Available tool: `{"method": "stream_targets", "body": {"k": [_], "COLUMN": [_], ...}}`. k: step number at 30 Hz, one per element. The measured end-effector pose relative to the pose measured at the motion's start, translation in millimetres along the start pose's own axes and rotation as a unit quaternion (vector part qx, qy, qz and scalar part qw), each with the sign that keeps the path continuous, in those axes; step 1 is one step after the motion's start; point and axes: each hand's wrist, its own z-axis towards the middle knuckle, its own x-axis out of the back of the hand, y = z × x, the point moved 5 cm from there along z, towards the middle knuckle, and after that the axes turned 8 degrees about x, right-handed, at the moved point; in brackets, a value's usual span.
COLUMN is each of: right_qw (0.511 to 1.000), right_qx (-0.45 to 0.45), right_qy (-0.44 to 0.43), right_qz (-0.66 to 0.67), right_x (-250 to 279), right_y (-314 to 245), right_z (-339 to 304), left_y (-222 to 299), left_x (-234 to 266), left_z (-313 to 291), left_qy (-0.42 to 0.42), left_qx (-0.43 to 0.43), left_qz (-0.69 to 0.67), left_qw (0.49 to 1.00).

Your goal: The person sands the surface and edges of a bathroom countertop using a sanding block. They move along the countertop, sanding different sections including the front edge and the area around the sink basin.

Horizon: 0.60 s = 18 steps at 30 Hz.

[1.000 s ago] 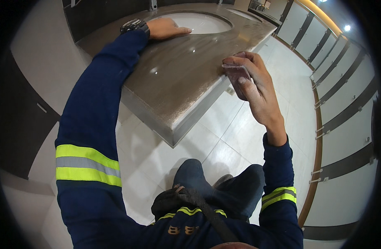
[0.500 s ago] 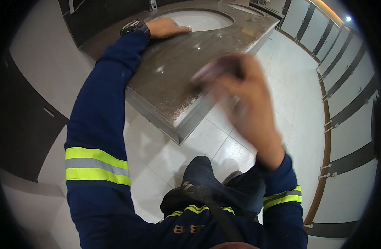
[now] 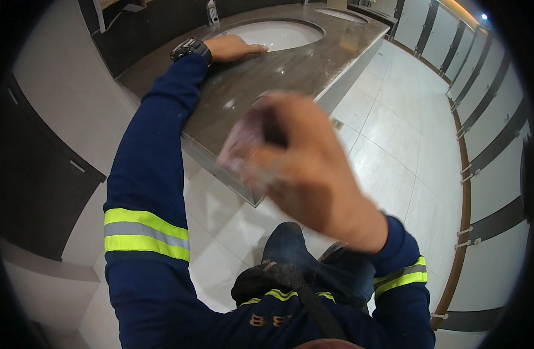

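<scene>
My left hand lies on the brown stone countertop at the near rim of a white oval sink. Its fingers are stretched out and it holds nothing that shows. A dark watch is on that wrist. Raised over the counter's near corner, my right hand is curled, with thumb and fingers bent round. A pinkish patch shows along its fingers; motion blur hides whether this is a held cloth or the fingers themselves.
A metal tap stands behind the sink. Farther along the counter is a second sink. Pale stall doors with dark posts line the right side. White floor tiles lie between them and the counter; a dark door is at the left.
My right hand has swung left from beyond the counter's right edge to over its near corner. My left hand stays at the sink's rim. The whole view has shifted slightly.
</scene>
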Motion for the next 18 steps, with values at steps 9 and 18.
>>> {"method": "stream_targets", "body": {"k": [9, 18], "right_qw": [0.998, 0.988], "right_qx": [-0.057, -0.133], "right_qy": [0.002, 0.028], "right_qz": [-0.006, -0.067], "right_x": [1.6, 24.2], "right_y": [0.7, 120.1], "right_z": [-10.6, -44.1], "left_y": [-2.8, -17.6], "left_x": [2.2, -0.7], "left_z": [-1.5, -6.6], "left_qy": [0.009, -0.019], "left_qx": [-0.023, 0.002], "left_qz": [-0.015, -0.009], "left_qw": [1.0, 1.0]}}
